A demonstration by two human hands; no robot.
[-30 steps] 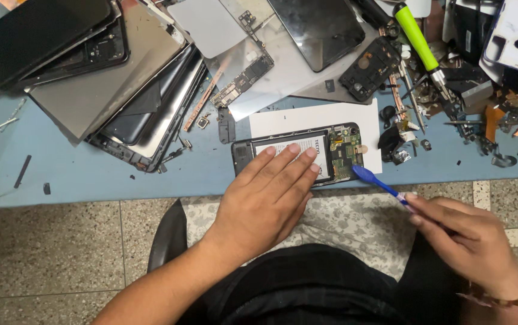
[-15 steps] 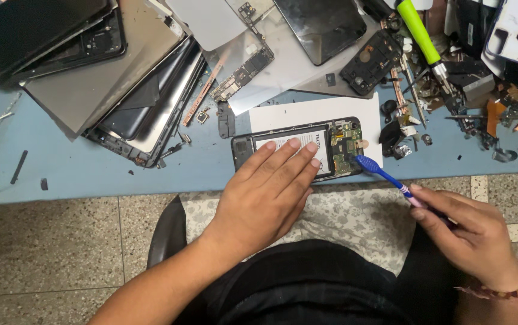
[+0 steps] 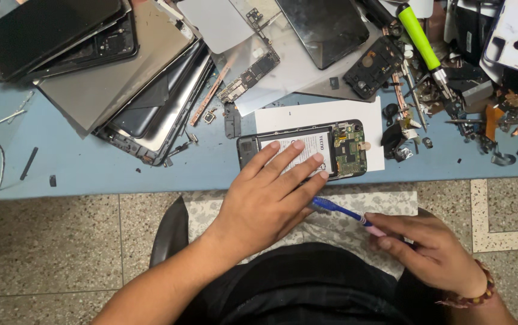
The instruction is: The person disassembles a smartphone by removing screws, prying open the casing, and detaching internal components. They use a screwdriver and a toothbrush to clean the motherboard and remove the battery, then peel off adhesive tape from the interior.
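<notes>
Head view, two hands, left hand (image 3: pixel 271 192) pressing one opened phone (image 3: pixel 304 150), right hand (image 3: pixel 433 253) gripping one blue tool (image 3: pixel 343 212)

Opened phone (image 3: pixel 331 147), back cover off, lying flat and lengthwise under the left hand's (image 3: pixel 269 195) fingertips; white battery and green circuit board exposed. Blue-tipped pink tool (image 3: pixel 346 214), pinched in the right hand (image 3: pixel 430 250), tip touching the left hand's edge.
</notes>
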